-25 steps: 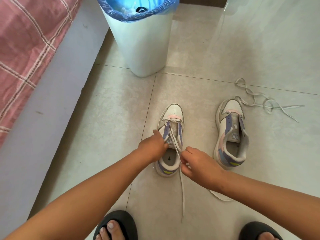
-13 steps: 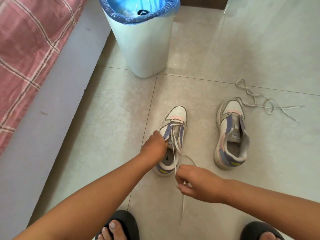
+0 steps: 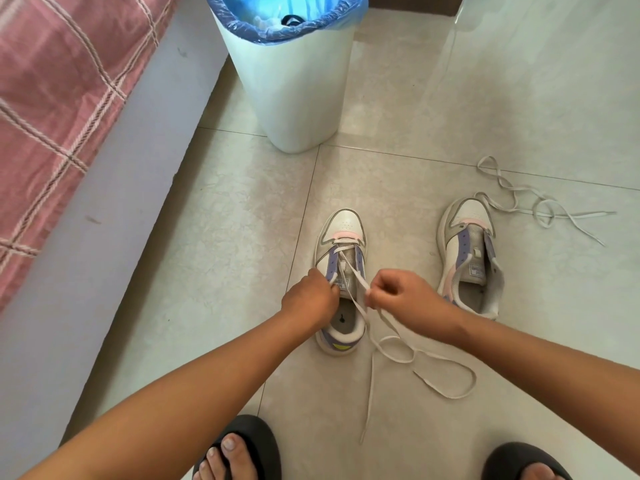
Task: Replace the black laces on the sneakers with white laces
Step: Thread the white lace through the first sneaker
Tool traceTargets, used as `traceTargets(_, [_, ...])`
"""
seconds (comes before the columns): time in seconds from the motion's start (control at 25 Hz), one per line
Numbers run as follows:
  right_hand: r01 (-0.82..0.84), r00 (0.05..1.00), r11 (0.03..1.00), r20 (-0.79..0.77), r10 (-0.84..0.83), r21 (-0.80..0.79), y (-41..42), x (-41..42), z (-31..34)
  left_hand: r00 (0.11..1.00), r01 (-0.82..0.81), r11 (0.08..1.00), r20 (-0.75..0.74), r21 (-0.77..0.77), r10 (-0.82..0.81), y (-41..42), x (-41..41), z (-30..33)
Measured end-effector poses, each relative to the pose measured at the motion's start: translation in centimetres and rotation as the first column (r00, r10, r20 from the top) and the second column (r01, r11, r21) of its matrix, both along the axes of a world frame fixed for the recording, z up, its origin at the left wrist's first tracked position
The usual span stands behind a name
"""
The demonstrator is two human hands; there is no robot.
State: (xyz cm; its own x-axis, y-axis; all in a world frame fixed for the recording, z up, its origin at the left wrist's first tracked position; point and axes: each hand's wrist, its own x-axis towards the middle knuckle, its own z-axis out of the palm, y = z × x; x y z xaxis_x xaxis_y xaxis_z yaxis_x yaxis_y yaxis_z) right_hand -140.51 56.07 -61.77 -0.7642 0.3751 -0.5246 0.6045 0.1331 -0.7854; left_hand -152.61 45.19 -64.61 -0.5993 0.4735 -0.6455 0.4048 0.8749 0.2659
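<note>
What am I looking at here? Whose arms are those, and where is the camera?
There is just one picture, taken by a camera worn on a person's head, looking down. That is why you see their own two arms and their feet in black slippers at the bottom.

On the tiled floor stand two sneakers. The left hand is at the near sneaker, gripping by its lace holes. The right hand pinches a white lace that is partly threaded through that shoe; the rest trails in loops on the floor.

The other sneaker has no lace yet. A second white lace lies loose just beyond it.

Further back stands a white bin with a blue bag, and a pink checked bed cover is at the left.
</note>
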Motion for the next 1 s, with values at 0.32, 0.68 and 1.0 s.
traceTargets(0.32, [0.017,0.904,0.991,0.424,0.042,-0.135,6.3,0.3,0.7,0.994,0.083,0.993,-0.065,-0.084,-0.088,-1.6,0.0,0.3])
traceTargets(0.68, [-0.253,0.959,0.958,0.167,0.230,0.136,2.3,-5.8,-2.5,0.989,0.123,0.984,-0.070,-0.130,-0.132,-2.1,-0.1,0.6])
traceTargets(1.0, [-0.077,0.995,0.988,0.048,0.084,-0.133,2.2,-6.4,-2.6,0.994,0.081,0.988,-0.065,-0.134,-0.090,-3.4,-0.7,0.3])
